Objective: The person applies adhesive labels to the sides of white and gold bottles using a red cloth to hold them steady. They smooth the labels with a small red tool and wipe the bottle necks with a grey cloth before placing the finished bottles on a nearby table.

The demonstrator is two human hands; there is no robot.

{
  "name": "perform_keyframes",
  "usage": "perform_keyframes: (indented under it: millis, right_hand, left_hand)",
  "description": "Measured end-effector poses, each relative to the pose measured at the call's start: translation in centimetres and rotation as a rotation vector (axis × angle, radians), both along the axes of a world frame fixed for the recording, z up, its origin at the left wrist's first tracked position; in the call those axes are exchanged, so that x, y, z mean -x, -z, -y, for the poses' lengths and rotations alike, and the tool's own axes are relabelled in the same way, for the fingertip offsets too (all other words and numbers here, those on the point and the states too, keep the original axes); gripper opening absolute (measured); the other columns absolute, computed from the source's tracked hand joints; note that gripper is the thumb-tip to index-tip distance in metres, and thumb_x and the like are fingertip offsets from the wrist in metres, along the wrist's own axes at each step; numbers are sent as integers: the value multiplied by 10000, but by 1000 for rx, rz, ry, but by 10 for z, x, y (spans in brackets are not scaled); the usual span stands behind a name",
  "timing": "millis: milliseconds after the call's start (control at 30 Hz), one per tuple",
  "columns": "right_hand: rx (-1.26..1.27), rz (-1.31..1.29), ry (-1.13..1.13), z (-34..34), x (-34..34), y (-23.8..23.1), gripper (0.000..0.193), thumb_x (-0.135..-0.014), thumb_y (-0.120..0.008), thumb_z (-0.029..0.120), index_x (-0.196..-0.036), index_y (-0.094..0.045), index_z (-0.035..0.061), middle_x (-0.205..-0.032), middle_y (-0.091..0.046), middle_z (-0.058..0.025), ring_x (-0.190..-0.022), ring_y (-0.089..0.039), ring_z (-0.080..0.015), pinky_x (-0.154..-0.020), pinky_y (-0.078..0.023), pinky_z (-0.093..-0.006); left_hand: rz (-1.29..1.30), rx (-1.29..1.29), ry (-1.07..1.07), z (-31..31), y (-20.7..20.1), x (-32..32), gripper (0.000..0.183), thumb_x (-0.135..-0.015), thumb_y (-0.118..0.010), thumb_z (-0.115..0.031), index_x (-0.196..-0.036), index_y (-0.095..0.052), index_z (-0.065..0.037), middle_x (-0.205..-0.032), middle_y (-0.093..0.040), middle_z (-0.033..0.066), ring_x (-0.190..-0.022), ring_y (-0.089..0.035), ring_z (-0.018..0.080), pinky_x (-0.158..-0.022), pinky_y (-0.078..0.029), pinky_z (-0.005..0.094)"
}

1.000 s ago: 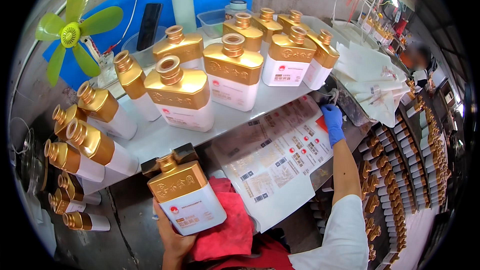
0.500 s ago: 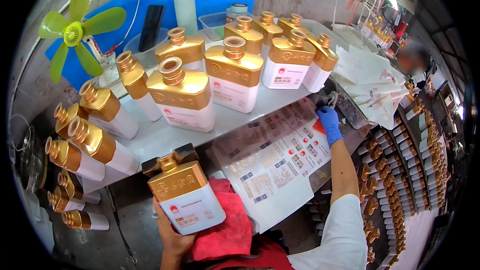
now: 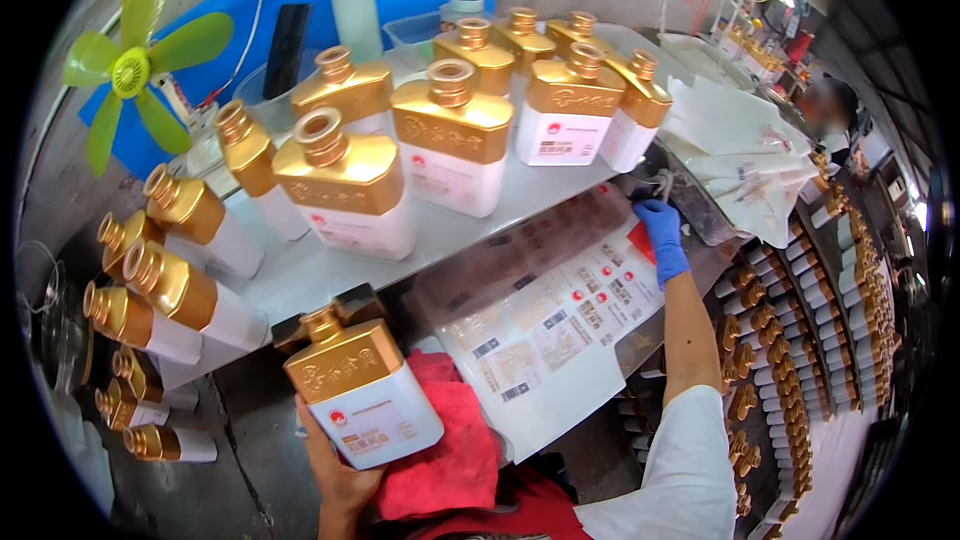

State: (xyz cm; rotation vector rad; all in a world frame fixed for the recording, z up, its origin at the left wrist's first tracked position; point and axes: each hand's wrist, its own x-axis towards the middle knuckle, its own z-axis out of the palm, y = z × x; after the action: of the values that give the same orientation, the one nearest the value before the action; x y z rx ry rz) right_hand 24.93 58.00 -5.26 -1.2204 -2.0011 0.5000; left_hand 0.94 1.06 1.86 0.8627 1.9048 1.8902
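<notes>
My left hand (image 3: 338, 470), bare, is wrapped round the lower side of a white bottle (image 3: 385, 415) with a gold shoulder and neck. The bottle leans back, its printed front facing me, close to a dark block (image 3: 358, 303). My right hand (image 3: 661, 237), in a blue glove, is at the far right end of a sheet of printed labels (image 3: 575, 395). Its fingers are closed on a flat red piece (image 3: 641, 241), partly hidden under the glove. Beneath the bottle lies a red cloth (image 3: 455, 455).
Several gold-topped bottles (image 3: 450, 140) stand on a grey shelf (image 3: 440, 245). A green fan (image 3: 130, 72), a phone (image 3: 288, 48) and a pale green flask (image 3: 356, 15) are behind. Loose sheets (image 3: 735, 145) lie at right, above rows of bottles (image 3: 800, 340). Another person (image 3: 840, 120) is far right.
The whole view has shifted slightly, so the shelf bottles appear farther left. Both hands keep nearly the same position and hold.
</notes>
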Motion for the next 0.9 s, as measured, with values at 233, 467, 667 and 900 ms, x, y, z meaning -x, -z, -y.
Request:
perform_keyframes:
  millis: [233, 467, 667, 900]
  right_hand:
    - [227, -39, -87, -12, -45, -7, 259, -812, -654, 189, -978, -697, -6, -867, -688, -41, -783, -585, -97, -742, -465, -244]
    - [184, 125, -50, 33, -49, -50, 261, -785, -678, 208, -931, -700, -7, -783, -668, -23, -708, -562, -77, -669, -455, -234]
    - [207, 172, -166, 116, -40, -74, 198, -781, -670, 162, -845, -688, -24, -696, -630, -5, -651, -539, -63, -620, -444, -229]
    - [129, 342, -298, 221, 6, -104, 150, -781, -657, 133, -815, -675, -12, -657, -641, -52, -588, -561, -87, -589, -460, -252]
  left_hand:
    - [-314, 207, 38, 4, -10, 11, 1160, -568, -860, -90, -1426, -96, 70, -1195, -551, 170, -1097, -552, 228, -935, -418, 329]
    - [-280, 159, 28, 7, -14, 6, 1166, -618, -845, -107, -1433, -30, 72, -1288, -477, 182, -1132, -526, 256, -953, -411, 340]
    - [-356, 163, 28, 5, -2, 5, 1177, -631, -844, -113, -1433, -3, 69, -1241, -497, 185, -1122, -531, 259, -936, -421, 337]
    - [-386, 149, 45, 13, -5, 7, 1233, -585, -882, -226, -1445, -40, 45, -1322, -411, 198, -1204, -451, 294, -972, -386, 370]
